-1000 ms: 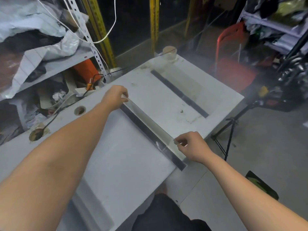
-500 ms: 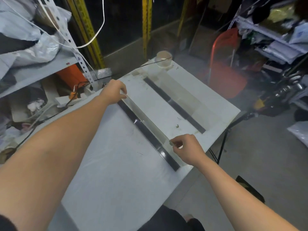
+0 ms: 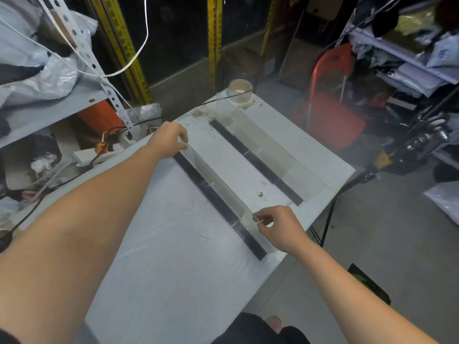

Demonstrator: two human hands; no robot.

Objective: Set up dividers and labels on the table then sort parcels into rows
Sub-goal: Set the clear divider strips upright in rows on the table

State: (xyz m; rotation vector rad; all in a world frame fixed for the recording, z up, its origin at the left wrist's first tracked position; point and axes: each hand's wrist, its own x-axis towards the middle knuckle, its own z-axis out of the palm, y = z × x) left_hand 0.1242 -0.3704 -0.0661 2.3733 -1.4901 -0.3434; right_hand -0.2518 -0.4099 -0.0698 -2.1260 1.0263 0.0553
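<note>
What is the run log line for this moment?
step: divider setup | near divider: upright on black strip | left hand: grips its far end | right hand: pinches its near end | far divider: standing

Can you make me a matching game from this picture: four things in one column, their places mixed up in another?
Things: 1 tape roll; 2 red chair; 3 near clear divider; 4 far clear divider.
Places: A gripped by left hand and right hand; B far corner of the table; C off the table, on the right; D standing along the far black strip, untouched.
Pairs: 1-B, 2-C, 3-A, 4-D.
</note>
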